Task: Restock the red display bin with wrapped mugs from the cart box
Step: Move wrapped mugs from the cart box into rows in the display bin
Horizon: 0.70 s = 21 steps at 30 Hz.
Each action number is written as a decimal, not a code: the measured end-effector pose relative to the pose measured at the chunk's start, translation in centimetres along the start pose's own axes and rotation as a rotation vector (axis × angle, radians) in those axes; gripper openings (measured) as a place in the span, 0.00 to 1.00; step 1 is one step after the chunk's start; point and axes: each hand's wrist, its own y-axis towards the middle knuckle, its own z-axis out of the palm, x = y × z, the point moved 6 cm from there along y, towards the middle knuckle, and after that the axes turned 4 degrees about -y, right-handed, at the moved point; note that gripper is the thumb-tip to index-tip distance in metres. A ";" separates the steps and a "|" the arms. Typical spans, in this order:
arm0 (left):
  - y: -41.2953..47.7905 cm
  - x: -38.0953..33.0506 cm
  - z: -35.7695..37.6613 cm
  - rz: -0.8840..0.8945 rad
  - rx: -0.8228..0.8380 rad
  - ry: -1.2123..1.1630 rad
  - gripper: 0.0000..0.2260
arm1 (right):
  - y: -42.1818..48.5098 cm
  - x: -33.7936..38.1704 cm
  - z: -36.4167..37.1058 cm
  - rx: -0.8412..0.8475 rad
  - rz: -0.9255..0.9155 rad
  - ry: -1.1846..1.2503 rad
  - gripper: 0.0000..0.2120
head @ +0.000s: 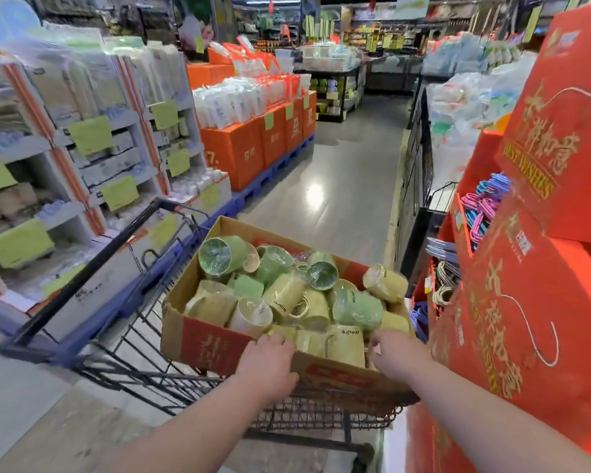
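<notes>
Two bare forearms reach in from the bottom edge. The left hand (pixel 268 361) hooks its fingers over the near rim of the brown cardboard box with red printed panels (pixel 215 343), thumb outside, gripping it. The right hand (pixel 394 353) dips into the box's near right corner, fingers curled among the film-wrapped green and yellow ceramic mugs (pixel 284 295); whether it pinches one I cannot tell. The box rests on the black wire shopping cart (pixel 133 356). The tall red cardboard display bin with gold lettering (pixel 526 336) stands just right of the cart, beside the right forearm. That makes the right hand the nearer, and a mug would probably travel sideways to the right.
</notes>
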 end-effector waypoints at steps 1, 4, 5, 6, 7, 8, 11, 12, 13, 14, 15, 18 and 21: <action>1.2 -0.1 -0.3 -0.005 0.006 0.002 0.23 | 1.3 -0.8 0.0 0.016 0.021 0.028 0.14; 5.0 -0.8 -0.6 -0.016 0.022 -0.013 0.23 | 4.8 -3.0 0.0 0.062 0.071 0.114 0.13; 6.1 -1.2 -0.6 -0.018 0.030 -0.024 0.24 | 5.8 -3.8 0.2 0.073 0.094 0.152 0.12; 7.1 -1.6 -0.4 -0.019 0.042 -0.031 0.24 | 6.9 -4.5 0.5 0.081 0.119 0.188 0.10; 8.0 -2.0 -0.2 -0.023 0.056 -0.039 0.23 | 7.7 -5.2 0.9 0.093 0.142 0.218 0.08; 8.8 -2.4 0.0 -0.028 0.070 -0.047 0.23 | 8.6 -5.7 1.5 0.107 0.158 0.259 0.05; 10.9 -3.4 0.7 -0.042 0.105 -0.062 0.23 | 9.9 -6.1 2.1 0.167 0.187 0.384 0.11; 11.5 -3.7 1.0 -0.049 0.119 -0.069 0.24 | 10.5 -6.2 2.6 0.195 0.199 0.412 0.13; 12.0 -3.9 1.3 -0.058 0.134 -0.074 0.25 | 10.8 -6.2 2.9 0.228 0.211 0.429 0.15; 12.5 -4.0 1.6 -0.069 0.152 -0.076 0.25 | 11.2 -6.2 3.4 0.248 0.231 0.461 0.19; 12.8 -4.0 2.0 -0.081 0.174 -0.073 0.25 | 11.5 -6.2 3.9 0.270 0.264 0.499 0.23; 13.7 -4.0 3.2 -0.121 0.218 -0.082 0.25 | 12.0 -6.1 5.6 0.317 0.339 0.640 0.26; 14.5 -3.8 4.2 -0.153 0.241 -0.126 0.25 | 12.6 -5.8 6.6 0.337 0.399 0.795 0.26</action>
